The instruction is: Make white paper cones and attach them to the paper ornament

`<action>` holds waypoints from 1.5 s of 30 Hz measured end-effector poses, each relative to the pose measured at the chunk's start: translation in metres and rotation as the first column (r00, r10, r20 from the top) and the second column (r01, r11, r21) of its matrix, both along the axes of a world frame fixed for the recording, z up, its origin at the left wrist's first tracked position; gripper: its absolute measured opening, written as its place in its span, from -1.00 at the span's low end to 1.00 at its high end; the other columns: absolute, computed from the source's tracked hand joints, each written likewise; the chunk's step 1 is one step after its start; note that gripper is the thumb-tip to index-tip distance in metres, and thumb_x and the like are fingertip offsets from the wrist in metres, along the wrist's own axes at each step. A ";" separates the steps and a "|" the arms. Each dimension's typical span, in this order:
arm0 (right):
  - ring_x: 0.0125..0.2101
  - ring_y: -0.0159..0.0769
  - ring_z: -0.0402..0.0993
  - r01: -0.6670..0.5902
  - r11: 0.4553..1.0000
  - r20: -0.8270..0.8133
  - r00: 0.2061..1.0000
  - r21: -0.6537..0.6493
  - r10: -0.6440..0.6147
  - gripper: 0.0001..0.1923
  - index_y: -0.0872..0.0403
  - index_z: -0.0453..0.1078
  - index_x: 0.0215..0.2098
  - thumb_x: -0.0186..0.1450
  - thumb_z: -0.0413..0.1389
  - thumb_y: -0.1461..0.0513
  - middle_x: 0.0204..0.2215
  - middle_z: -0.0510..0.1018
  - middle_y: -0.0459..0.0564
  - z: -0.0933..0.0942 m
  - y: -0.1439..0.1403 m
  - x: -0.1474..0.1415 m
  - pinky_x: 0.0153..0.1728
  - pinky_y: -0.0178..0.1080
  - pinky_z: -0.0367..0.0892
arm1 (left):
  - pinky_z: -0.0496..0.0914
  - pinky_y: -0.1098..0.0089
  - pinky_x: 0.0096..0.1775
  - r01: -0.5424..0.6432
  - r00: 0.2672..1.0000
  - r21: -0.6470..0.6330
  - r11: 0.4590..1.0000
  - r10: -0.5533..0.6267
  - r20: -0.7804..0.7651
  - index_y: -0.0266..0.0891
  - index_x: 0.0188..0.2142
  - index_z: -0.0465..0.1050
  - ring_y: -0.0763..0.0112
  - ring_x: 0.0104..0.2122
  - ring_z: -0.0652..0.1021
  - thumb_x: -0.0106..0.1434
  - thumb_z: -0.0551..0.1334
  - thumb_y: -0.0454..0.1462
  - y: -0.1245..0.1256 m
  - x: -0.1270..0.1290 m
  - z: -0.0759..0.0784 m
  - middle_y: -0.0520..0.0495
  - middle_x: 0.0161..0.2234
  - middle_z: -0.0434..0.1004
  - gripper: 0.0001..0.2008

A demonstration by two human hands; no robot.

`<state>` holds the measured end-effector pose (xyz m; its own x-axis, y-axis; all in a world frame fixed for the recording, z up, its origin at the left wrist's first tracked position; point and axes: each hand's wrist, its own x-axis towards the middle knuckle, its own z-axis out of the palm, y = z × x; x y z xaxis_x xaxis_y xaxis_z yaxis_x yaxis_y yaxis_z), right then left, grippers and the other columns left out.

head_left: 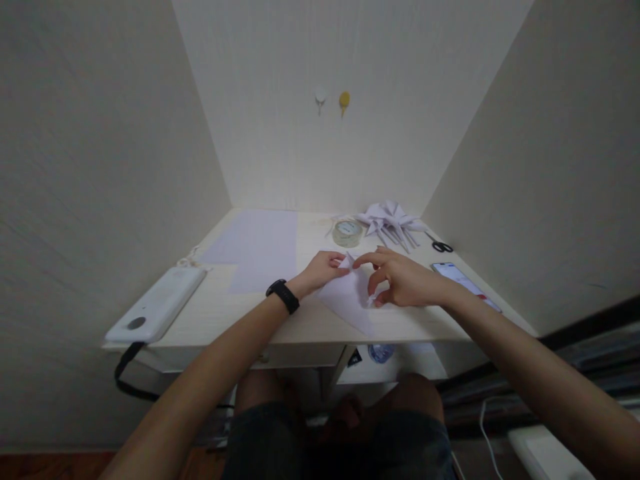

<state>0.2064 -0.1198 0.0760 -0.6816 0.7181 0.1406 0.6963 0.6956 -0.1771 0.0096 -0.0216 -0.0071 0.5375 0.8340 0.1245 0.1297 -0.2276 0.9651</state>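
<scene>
A sheet of white paper (345, 300) lies near the front of the desk, its near corner pointing toward me. My left hand (326, 268) pinches the sheet's far end between thumb and fingers, where a small folded point sticks up. Opposite it, my right hand (397, 277) reaches in with the index finger on that folded part. Its thumb and lower fingers are closed on a small white bit at the paper's right side. Whether that bit belongs to the same sheet I cannot tell. A black watch (283, 295) is on my left wrist.
Behind my hands stand a roll of clear tape (347, 232) and a bunch of folded paper pinwheel shapes (390, 219) on sticks. Scissors (442, 247) and a phone (465, 285) lie right. Flat paper sheets (263, 243) and a white power strip-like box (157, 303) lie left.
</scene>
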 end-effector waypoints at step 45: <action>-0.35 -0.27 0.54 -0.112 0.723 -0.597 0.656 -0.682 -0.462 -0.63 0.07 0.47 -0.41 0.01 0.39 0.01 -0.34 0.65 0.01 -0.083 0.054 0.016 -0.23 -0.14 0.41 | 0.32 0.50 -0.56 0.132 0.817 -0.047 0.990 -0.136 -0.561 -0.35 -0.15 0.44 0.47 -0.70 0.47 0.09 0.19 -0.48 0.026 0.006 0.019 -0.01 -0.60 0.56 -0.71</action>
<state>0.2224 -0.0661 -0.0074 -0.4225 0.9061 -0.0231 0.2466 0.0905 -0.9649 0.0159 0.0047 0.0118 0.6191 0.7483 -0.2383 0.6182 -0.2772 0.7356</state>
